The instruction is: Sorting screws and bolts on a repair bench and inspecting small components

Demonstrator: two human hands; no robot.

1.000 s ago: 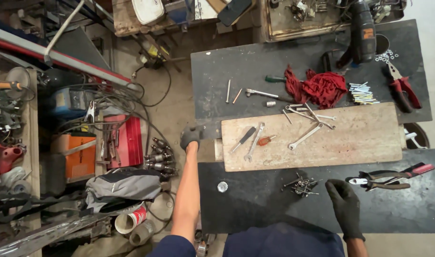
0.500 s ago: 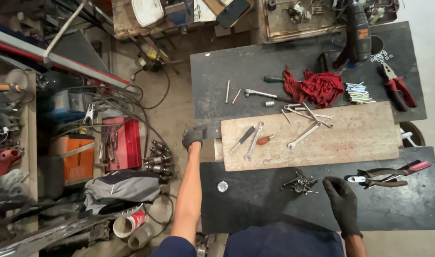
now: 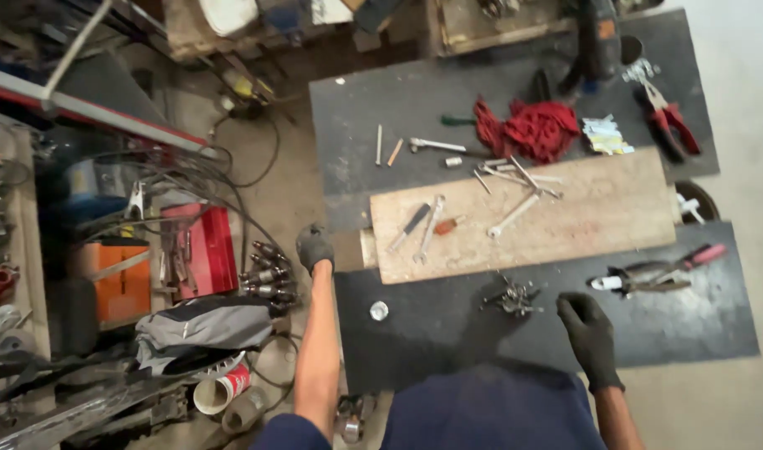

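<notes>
My left hand (image 3: 315, 247), in a black glove, is curled at the left edge of the bench, beside the end of a wooden board (image 3: 598, 217). What it grips, if anything, is hidden. My right hand (image 3: 590, 332), also gloved, rests on the near black mat (image 3: 448, 342) with fingers loosely apart and nothing in it. A small heap of metal parts (image 3: 512, 296) lies just left of it, and long pliers with red handles (image 3: 652, 273) just right. Wrenches and a screwdriver (image 3: 429, 227) lie on the board.
A red rag (image 3: 536, 129), red-handled pliers (image 3: 667, 117) and loose bolts lie on the far mat. On the floor to the left stand a red toolbox (image 3: 200, 250), an orange case (image 3: 115, 279), a grey bag (image 3: 202, 325), cables and a cup (image 3: 223, 387).
My right hand has drifted slightly left over the near mat. My left hand stays at the bench's left edge.
</notes>
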